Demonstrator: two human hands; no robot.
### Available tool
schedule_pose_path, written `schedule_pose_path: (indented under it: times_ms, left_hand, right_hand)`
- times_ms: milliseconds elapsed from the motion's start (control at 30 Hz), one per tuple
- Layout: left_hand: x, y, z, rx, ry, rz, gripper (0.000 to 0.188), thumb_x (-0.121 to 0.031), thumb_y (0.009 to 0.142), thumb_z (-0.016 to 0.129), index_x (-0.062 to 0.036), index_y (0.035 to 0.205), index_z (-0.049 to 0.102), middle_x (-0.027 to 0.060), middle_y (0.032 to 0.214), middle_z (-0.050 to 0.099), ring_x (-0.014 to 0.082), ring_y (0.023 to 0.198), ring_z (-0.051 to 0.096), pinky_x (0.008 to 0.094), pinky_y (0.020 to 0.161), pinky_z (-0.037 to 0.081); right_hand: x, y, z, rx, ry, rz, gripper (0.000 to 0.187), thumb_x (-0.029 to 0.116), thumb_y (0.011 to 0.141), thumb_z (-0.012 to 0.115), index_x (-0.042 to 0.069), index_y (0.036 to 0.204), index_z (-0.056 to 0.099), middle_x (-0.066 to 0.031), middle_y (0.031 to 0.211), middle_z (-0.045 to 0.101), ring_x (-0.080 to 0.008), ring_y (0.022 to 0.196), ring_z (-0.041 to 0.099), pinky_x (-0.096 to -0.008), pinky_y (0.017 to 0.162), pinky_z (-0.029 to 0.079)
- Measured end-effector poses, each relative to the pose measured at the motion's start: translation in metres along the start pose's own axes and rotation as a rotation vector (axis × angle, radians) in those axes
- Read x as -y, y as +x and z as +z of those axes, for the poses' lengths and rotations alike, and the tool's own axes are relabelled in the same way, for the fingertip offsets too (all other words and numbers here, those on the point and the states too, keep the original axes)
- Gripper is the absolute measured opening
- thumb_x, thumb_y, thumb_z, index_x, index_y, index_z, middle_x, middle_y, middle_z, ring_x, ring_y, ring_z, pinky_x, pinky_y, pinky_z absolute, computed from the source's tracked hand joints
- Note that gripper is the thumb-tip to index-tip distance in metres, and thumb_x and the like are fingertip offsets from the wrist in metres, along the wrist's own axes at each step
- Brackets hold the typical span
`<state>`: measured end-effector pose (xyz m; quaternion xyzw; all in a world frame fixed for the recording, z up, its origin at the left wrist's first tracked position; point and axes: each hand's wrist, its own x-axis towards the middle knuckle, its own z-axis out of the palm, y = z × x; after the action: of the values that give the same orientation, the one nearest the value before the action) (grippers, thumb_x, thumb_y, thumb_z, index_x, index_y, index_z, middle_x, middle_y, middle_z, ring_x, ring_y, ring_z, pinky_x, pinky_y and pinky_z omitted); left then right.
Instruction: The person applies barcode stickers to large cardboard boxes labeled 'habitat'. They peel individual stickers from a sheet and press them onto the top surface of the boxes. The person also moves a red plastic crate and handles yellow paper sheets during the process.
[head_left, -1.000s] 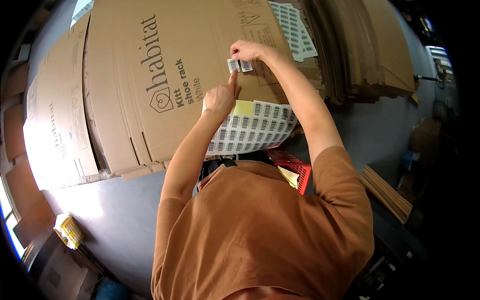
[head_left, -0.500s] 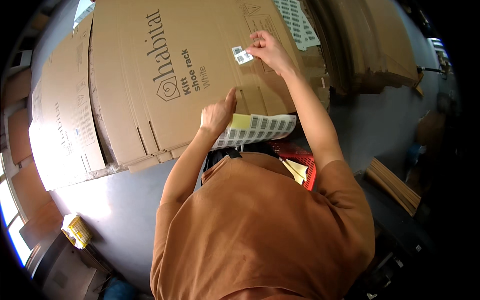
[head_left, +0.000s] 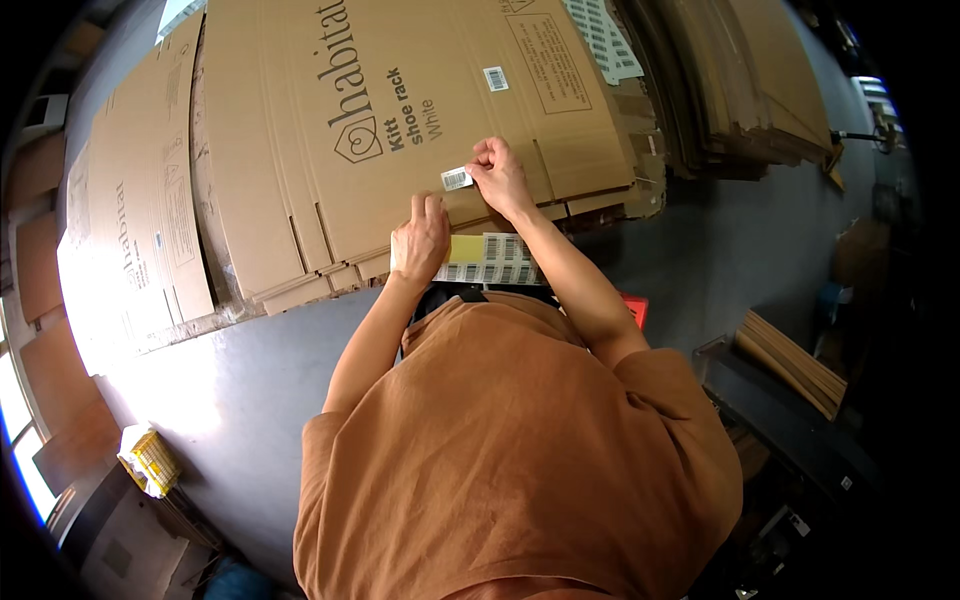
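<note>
A large flat brown carton (head_left: 270, 170) with dark print lies on top of a stack in front of me. One white barcode label (head_left: 495, 79) sits flat on its far right part. Pinched between the thumb and fingertips of my right hand (head_left: 502, 183) is another white barcode label (head_left: 456, 179), just over the carton near its front edge. My left hand (head_left: 421, 240) is closed at the left end of a label sheet (head_left: 492, 258), which has rows of barcodes and a bare yellowish patch. That sheet hangs at the carton's front edge, close to my body.
More flattened cartons (head_left: 140, 200) lie to the left, and a tall cardboard stack (head_left: 745, 90) stands at the far right. Further label sheets (head_left: 603, 40) lie between the stacks. Behind my right arm shows a red crate (head_left: 636, 308). A yellow basket (head_left: 152, 462) is at lower left.
My right hand has come back toward me with a label, leaving the other label on the carton. My left hand stays by the sheet, its index finger less outstretched.
</note>
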<state>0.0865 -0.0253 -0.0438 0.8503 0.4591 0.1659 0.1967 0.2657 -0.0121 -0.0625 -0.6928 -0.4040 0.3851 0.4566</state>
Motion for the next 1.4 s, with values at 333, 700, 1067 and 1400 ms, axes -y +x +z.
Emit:
schedule_pose_path:
  times_ms: [333, 700, 1067, 1400]
  left_hand:
    - [0.0, 0.012, 0.011, 0.023, 0.17, 0.142, 0.039, -0.025, 0.094, 0.051, -0.0092, 0.13, 0.05, 0.0086, 0.139, 0.048, 0.0298, 0.071, 0.068, 0.0413, 0.063, 0.056]
    - [-0.008, 0.025, -0.031, -0.124, -0.2, -0.044, 0.018, -0.018, 0.091, 0.062, -0.0139, 0.108, 0.065, 0.0093, 0.077, 0.068, 0.0267, 0.066, 0.066, 0.0364, 0.058, 0.051]
    - [-0.065, 0.05, -0.009, -0.24, 0.037, 0.224, 0.02, -0.012, 0.09, 0.062, -0.0149, 0.11, 0.061, 0.0076, 0.065, 0.064, 0.0271, 0.054, 0.059, 0.0356, 0.053, 0.048]
    - [-0.068, 0.072, 0.002, -0.296, 0.063, 0.19, 0.02, -0.016, 0.09, 0.061, -0.019, 0.11, 0.059, 0.0091, 0.067, 0.065, 0.0294, 0.053, 0.062, 0.0389, 0.048, 0.049]
  right_hand:
    - [0.028, -0.007, 0.005, -0.108, -0.621, -0.105, 0.04, 0.017, 0.081, 0.072, 0.001, 0.11, 0.05, -0.0148, 0.095, 0.064, -0.0313, 0.087, 0.064, -0.0405, 0.076, 0.052]
    - [0.059, -0.042, -0.112, 0.71, -0.437, -0.053, 0.04, 0.023, 0.077, 0.074, -0.001, 0.107, 0.065, -0.0155, 0.096, 0.07, -0.0271, 0.089, 0.066, -0.0356, 0.08, 0.05]
    - [0.074, -0.035, -0.131, 0.62, -0.448, -0.143, 0.028, 0.015, 0.076, 0.072, 0.001, 0.1, 0.068, -0.0174, 0.094, 0.069, -0.0315, 0.086, 0.065, -0.0379, 0.077, 0.049]
    - [0.066, -0.018, -0.122, 0.296, -0.525, -0.656, 0.015, 0.012, 0.079, 0.07, 0.004, 0.091, 0.068, -0.0113, 0.085, 0.061, -0.0322, 0.086, 0.06, -0.0415, 0.077, 0.048]
